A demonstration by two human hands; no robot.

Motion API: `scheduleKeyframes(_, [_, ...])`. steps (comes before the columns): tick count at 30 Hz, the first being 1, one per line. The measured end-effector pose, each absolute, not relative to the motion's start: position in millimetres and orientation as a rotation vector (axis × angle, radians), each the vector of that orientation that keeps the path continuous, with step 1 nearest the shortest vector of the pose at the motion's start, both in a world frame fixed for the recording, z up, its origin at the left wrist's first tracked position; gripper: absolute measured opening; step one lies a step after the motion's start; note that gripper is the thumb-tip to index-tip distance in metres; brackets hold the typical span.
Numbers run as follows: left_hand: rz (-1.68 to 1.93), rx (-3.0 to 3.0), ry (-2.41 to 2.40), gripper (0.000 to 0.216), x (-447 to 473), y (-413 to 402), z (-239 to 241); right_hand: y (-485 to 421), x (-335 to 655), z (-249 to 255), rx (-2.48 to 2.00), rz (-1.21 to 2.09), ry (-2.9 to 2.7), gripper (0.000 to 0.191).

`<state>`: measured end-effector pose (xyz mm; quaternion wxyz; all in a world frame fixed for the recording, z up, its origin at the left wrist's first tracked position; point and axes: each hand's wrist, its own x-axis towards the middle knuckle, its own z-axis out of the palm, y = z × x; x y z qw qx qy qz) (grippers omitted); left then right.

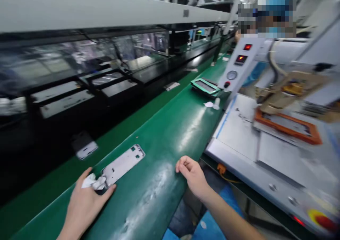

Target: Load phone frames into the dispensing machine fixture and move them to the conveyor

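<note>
A long green belt runs away from the viewer, with a dark glass-fronted machine along its far side and a grey work station on the near right carrying an orange frame under a tan press head. Further up the belt lies a green tray, and beyond the station's control panel a co-worker in blue is partly in view. Close to the viewer, a thin white plate with small cut-outs lies flat on the belt, angled away to the right. The left hand rests at its near end, thumb and fingers pinched on a crumpled white cloth that touches the plate's near edge. The right hand hovers empty over the belt's near edge, well apart from the plate, fingers loosely curled and holding nothing. The step in hand looks like wiping the plate; a stroke along it would seem to call for steady pressure so that the light plate does not slide on the glossy belt.
</note>
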<state>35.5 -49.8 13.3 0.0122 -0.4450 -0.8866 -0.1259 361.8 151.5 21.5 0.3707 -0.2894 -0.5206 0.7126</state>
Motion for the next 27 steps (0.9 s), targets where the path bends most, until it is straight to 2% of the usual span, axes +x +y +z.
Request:
scheduleKeyframes(2, [-0.545, -1.314, -2.841, 0.082, 37, -51, 9, 179, 348, 9, -0.828, 1.697, -1.629, 0.047])
scheduleKeyframes(3, [-0.635, -1.298, -2.844, 0.084, 39, -48, 8, 194, 339, 5, -0.86, 1.673, -1.724, 0.048])
scheduleKeyframes(8, [-0.78, -1.287, -2.791, 0.072, 54, -20, 7, 247, 293, 3, -0.883, 1.658, -1.85, 0.061])
scheduleKeyframes(11, [-0.827, -1.374, -2.746, 0.063, 56, -8, 9, 257, 282, 3, -0.873, 1.587, -1.796, 0.059])
scheduleKeyframes(15, [-0.928, -1.169, -2.785, 0.071, 29, -1, 20, 255, 284, -1, -0.859, 1.5, -1.777, 0.053])
scheduleKeyframes(19, [-0.808, -0.715, -2.897, 0.081, -16, 23, 35, 253, 286, -1, -0.778, 1.414, -1.857, 0.047])
scheduleKeyframes(23, [-0.613, -0.596, -2.931, 0.087, -39, 69, 42, 251, 287, -1, -0.748, 1.322, -1.901, 0.043])
scheduleKeyframes(27, [-0.529, -0.566, -2.927, 0.078, -44, 90, 41, 250, 288, -1, -0.756, 1.268, -1.907, 0.041])
